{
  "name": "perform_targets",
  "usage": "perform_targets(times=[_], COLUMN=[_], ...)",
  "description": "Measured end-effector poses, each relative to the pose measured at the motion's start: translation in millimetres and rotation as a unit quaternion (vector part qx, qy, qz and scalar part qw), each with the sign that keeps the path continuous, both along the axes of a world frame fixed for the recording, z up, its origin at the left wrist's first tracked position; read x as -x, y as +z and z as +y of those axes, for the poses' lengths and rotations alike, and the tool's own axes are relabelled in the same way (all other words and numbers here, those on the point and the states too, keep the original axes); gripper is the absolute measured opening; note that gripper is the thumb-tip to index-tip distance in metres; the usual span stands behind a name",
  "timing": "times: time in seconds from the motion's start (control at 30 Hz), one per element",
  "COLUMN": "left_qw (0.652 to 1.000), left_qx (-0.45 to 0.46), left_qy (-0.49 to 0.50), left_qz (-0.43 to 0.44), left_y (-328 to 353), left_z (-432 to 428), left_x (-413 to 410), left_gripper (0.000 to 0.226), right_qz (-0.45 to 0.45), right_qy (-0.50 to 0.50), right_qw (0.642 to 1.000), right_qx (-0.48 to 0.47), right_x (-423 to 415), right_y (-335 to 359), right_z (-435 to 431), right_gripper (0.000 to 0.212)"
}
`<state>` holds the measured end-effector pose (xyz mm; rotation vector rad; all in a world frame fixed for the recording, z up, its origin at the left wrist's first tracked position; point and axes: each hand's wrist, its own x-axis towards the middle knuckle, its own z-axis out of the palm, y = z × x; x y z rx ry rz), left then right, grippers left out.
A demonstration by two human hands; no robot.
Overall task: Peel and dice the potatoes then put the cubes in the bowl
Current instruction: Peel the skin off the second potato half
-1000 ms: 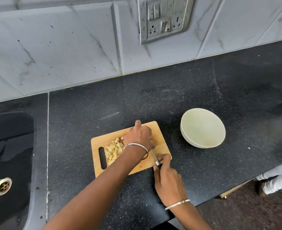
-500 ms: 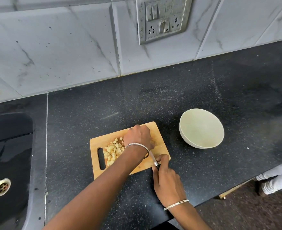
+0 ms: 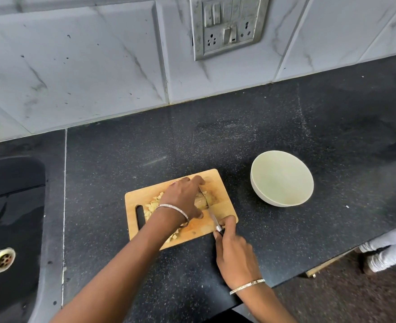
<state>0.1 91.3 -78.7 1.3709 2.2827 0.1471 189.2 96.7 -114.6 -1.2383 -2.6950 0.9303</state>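
A wooden cutting board (image 3: 218,178) lies on the black counter. My left hand (image 3: 183,198) reaches over it and holds a peeled potato piece (image 3: 201,200) down. My right hand (image 3: 233,250) grips a knife (image 3: 212,214) by its handle at the board's front right corner. The blade lies against the potato's right side. A pile of pale potato cubes (image 3: 151,206) sits on the board's left half, partly hidden by my left wrist. A pale empty bowl (image 3: 282,178) stands to the right of the board.
A black sink (image 3: 8,229) with a metal drain (image 3: 2,259) is at the left. A tiled wall with a socket plate (image 3: 226,25) runs behind the counter. The counter's front edge (image 3: 332,257) slants at the lower right, with someone's foot (image 3: 388,252) beyond it.
My left hand has opened its fingers further over the potato piece. The knife blade has slid forward along the potato. My right hand has stayed near the board's corner.
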Motion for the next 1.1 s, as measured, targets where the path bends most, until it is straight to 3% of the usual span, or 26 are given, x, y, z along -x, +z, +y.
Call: perform_targets(times=[0.3,0.9,1.1], left_qw=[0.987,0.98,0.976], left_qx=[-0.145,-0.184,-0.209], left_qy=[0.058,0.066,0.063], left_qz=[0.04,0.036,0.017], left_y=[-19.9,-32.4,-35.7], left_z=[-15.3,-23.1,-27.7], left_x=[-8.7,-8.8,-6.5], left_gripper=[0.042,0.039,0.038], right_qz=[-0.005,-0.003,0.013], right_qy=[0.007,0.003,0.002], right_qw=[1.0,1.0,1.0], right_qx=[-0.019,-0.007,0.006], right_x=[-2.8,-20.2,-48.5], right_y=[-4.7,10.6,27.4], right_z=[-2.0,-15.9,-27.5], right_gripper=[0.015,0.011,0.019])
